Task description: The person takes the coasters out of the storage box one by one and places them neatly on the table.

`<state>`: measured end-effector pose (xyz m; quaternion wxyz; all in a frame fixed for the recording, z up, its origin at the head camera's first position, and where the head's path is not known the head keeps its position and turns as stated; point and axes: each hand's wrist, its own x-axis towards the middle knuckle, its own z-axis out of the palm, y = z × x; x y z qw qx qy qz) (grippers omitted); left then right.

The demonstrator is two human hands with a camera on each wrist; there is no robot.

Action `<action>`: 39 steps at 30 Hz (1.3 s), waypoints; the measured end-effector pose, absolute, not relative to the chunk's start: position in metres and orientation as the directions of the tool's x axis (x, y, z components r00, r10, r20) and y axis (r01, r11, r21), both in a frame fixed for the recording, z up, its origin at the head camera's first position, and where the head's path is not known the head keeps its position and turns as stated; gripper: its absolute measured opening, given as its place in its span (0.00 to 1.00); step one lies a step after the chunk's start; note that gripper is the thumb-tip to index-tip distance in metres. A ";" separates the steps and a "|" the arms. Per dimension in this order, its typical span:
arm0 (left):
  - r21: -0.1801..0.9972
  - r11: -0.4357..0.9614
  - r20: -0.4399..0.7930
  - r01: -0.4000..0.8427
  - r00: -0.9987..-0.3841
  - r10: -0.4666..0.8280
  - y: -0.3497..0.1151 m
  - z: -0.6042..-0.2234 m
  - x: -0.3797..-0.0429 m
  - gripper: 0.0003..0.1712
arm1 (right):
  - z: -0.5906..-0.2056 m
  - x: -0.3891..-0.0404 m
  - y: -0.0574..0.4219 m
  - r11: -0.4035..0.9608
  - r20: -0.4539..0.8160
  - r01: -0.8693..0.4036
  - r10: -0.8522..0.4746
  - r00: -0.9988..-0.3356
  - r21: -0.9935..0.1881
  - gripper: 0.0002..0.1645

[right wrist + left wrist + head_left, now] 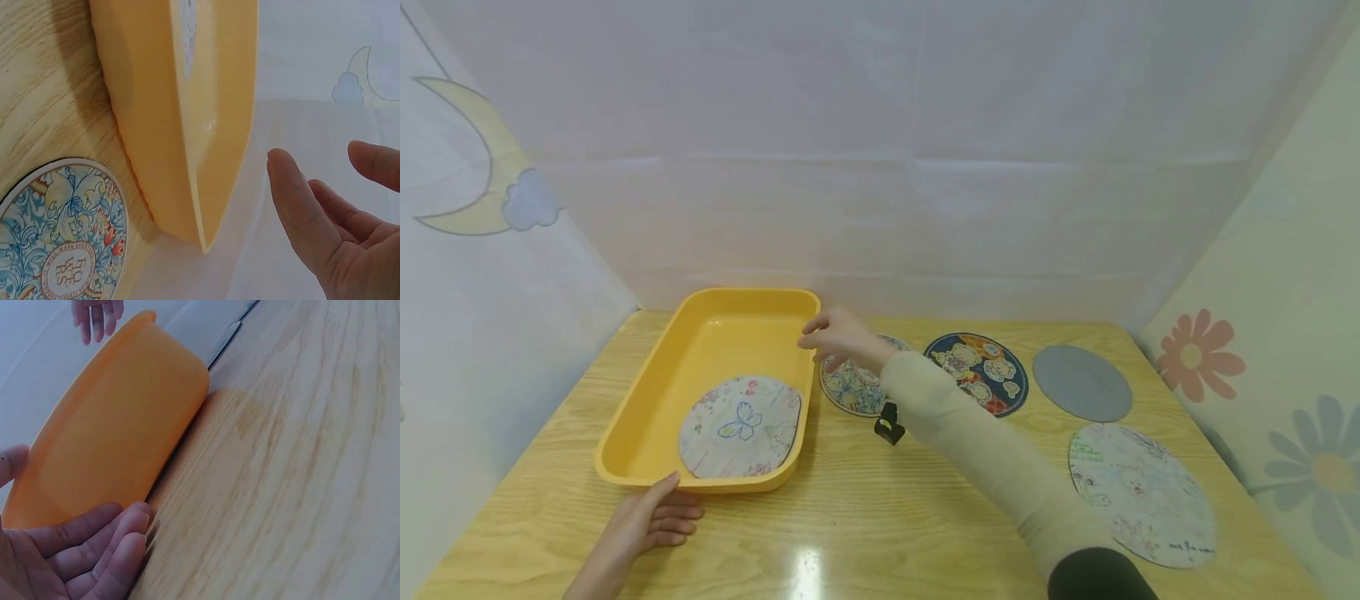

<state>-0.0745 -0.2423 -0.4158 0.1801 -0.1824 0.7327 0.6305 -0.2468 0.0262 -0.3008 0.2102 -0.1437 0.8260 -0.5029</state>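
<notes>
A yellow tray (651,379) stands on the left of the table. In it, towards the front, lies a round white mat (741,425) with a blue butterfly drawing. My left hand (643,527) holds the tray's front side, thumb at the rim and fingers against the outer wall, as the left wrist view (81,556) also shows. My right hand (842,335) hovers over the tray's right rim, holding nothing. In the right wrist view its thumb and fingers (300,206) are apart. Partly beneath that hand in the head view lies a flower-patterned round mat (94,212).
A dark mat with cartoon bears (992,367), a plain grey mat (1082,383) and a doodled white mat (1138,496) lie to the right on the wooden table (880,517). A pale curtain (880,208) hangs behind it.
</notes>
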 end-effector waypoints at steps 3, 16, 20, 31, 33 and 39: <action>0.857 0.149 -0.493 -0.493 -0.869 -0.037 -0.242 -0.416 -0.074 0.40 | -0.300 -0.245 0.018 0.465 -0.212 -0.017 -0.436 -0.875 -0.885 0.22; 0.850 0.169 -0.495 -0.499 -0.866 -0.070 -0.240 -0.416 -0.074 0.40 | -0.303 -0.242 -0.008 0.481 -0.222 -0.028 -0.456 -0.862 -0.877 0.22; 0.851 0.171 -0.494 -0.497 -0.867 -0.065 -0.240 -0.416 -0.074 0.40 | -0.305 -0.245 -0.014 0.482 -0.218 -0.017 -0.426 -0.878 -0.876 0.21; 0.844 0.167 -0.505 -0.510 -0.860 -0.074 -0.241 -0.416 -0.076 0.39 | -0.322 -0.255 -0.037 0.496 -0.242 0.064 -0.303 -0.922 -0.866 0.12; 0.843 0.167 -0.508 -0.511 -0.859 -0.064 -0.241 -0.416 -0.076 0.39 | -0.323 -0.255 -0.043 0.500 -0.256 0.090 -0.273 -0.927 -0.861 0.13; 0.842 0.164 -0.509 -0.514 -0.857 -0.073 -0.241 -0.417 -0.076 0.39 | -0.324 -0.254 -0.060 0.488 -0.281 0.150 -0.209 -0.937 -0.860 0.11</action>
